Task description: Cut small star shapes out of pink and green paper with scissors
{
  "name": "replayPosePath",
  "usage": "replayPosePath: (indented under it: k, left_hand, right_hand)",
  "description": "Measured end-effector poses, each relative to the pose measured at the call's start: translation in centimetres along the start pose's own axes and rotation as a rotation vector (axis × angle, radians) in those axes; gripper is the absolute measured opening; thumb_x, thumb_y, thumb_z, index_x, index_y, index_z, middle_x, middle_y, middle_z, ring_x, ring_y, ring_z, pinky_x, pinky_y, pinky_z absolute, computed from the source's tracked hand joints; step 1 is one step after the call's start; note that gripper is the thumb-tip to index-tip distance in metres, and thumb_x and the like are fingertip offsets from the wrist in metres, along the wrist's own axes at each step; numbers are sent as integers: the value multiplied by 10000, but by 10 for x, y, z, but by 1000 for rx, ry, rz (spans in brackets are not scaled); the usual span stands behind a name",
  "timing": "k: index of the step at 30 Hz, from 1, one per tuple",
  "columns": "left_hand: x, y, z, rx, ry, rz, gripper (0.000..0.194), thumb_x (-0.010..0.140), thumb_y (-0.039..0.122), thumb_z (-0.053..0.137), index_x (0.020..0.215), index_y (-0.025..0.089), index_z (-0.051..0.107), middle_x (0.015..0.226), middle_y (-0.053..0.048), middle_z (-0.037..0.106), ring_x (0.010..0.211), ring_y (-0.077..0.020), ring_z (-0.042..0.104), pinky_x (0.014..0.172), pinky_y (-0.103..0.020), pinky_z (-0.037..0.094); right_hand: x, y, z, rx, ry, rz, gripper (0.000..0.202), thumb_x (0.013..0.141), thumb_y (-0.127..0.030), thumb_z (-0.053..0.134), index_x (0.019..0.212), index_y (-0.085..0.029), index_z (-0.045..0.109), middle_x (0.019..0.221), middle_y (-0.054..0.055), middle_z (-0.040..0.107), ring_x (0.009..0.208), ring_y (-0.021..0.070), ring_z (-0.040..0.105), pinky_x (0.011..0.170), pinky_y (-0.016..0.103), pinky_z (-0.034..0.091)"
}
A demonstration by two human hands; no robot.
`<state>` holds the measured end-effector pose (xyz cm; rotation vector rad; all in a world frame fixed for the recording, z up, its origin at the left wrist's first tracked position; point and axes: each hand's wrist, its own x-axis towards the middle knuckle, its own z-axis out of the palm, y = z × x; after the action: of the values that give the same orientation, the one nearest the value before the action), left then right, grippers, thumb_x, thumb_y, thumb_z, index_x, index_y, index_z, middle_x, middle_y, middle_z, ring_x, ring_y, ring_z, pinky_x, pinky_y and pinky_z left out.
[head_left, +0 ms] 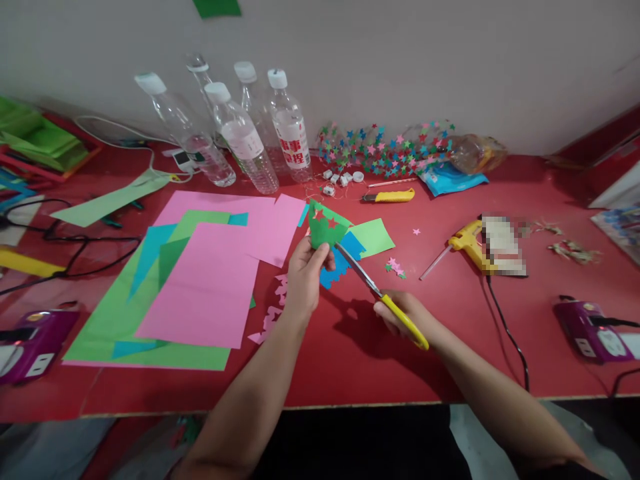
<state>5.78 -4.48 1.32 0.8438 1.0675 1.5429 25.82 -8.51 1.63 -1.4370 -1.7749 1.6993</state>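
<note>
My left hand [306,270] pinches a dark green piece of paper [327,233] with star-shaped holes in it. In my right hand [400,312] are yellow-handled scissors [367,280], their blade tips at the lower right edge of the green paper. Beneath and beside it, a blue cut-out sheet [345,260] and a light green sheet [375,238] lie on the red table [350,373]. Small paper stars [395,267] rest to the right. Pink scraps [270,323] are partly hidden by my left forearm.
Coloured sheets [205,287] are stacked at the left. Several plastic bottles [245,147] stand at the back, beside a star-covered bottle [385,150] lying down. A yellow cutter [395,196] and blue packet [453,179] lie nearby. A glue gun [470,241] with a cord and a purple power strip [585,327] are at the right.
</note>
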Motion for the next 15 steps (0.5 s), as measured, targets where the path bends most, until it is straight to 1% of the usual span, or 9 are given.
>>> replayPosePath:
  k: [5, 11, 15]
  left_hand:
    - [-1, 1, -1, 134, -34, 50, 168, 831, 265, 604, 696, 183, 547, 583, 33, 554, 515, -72, 506, 521, -207, 393]
    - [3, 0, -3, 127, -47, 7, 151, 806, 268, 613, 700, 177, 555, 561, 35, 564, 477, -70, 518, 502, -201, 413]
    - [5, 1, -5, 121, -88, -22, 144, 794, 285, 621, 736, 169, 559, 594, 22, 606, 495, -94, 576, 523, -223, 465]
  right_hand:
    - [-3, -4, -5, -19, -29, -21, 528, 810, -697, 502, 656, -197, 427, 440, -48, 472, 394, 79, 406, 427, 218, 308]
    - [-1, -1, -7, -7, -59, -32, 558, 795, -739, 478, 646, -203, 430, 425, -46, 461, 373, 81, 398, 403, 221, 289]
    - [-1, 3, -8, 15, -74, -37, 548, 814, -724, 479, 685, -191, 458, 436, -53, 465, 376, 77, 399, 416, 218, 301]
